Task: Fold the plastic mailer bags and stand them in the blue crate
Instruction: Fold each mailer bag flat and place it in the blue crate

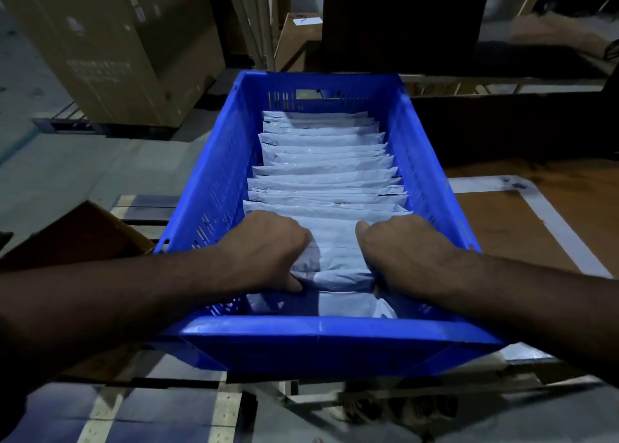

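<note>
Currently, both hands work inside the near end of the blue crate [321,332]. The left hand [268,245] and the right hand [402,251] each curl their fingers round one end of a folded mailer bag [335,262], the thumbs tucked against its near face. Gripping both ends probably keeps the fold from springing open and holds the slippery plastic square while it is seated upright against the row.

The crate holds a row of folded mailer bags [321,178] standing on edge, face to face, running from the far wall to the hands. They span nearly the full width between the slotted side walls. Between the gripped bag and the near wall lies another pale bag [351,303]; whether it stands or lies flat cannot be told. Little free length remains, so the crate appears nearly full.
</note>
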Demonstrator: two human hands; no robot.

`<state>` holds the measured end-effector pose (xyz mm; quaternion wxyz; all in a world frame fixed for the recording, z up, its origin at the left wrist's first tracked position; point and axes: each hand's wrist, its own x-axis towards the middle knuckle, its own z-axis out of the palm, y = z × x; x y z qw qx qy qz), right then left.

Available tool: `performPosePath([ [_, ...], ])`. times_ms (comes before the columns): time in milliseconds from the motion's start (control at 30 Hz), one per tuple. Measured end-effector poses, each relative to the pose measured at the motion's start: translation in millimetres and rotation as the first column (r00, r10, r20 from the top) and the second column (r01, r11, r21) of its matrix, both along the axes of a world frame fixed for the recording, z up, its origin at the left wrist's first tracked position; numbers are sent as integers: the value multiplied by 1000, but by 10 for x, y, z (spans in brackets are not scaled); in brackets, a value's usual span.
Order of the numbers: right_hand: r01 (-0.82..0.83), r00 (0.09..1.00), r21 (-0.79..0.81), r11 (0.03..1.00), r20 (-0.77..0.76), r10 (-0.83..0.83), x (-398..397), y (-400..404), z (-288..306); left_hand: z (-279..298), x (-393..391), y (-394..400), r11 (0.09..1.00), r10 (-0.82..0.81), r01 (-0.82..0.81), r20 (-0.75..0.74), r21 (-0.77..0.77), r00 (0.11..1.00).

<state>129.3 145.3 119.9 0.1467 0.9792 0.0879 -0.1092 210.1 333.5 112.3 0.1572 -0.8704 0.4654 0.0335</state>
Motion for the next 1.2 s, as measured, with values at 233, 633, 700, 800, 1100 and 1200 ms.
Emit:
performPosePath([
  [233,16,994,61,998,-105,-10,-23,-60,19,-7,-15,33,1000,16,-16,-59,9,998],
  [633,14,995,124,992,-102,-1,-152,-101,183,130,-26,172,995,95,-97,-119,-9,988],
  [700,13,994,154,988,-108,4,-175,-101,233,153,-46,191,995,96,-99,-136,-17,986],
  [800,31,994,183,983,-104,-12,-210,-116,289,231,-51,213,992,112,-121,-159,-44,981],
  [1100,13,981,447,894,168,-98,-375,-278,435,556,-38,-7,863,162,-228,-181,-451,970],
  [1200,-19,936,538,843,305,-173,-460,-369,471,597,-166,-284,787,113,-188,-162,-588,980],
])
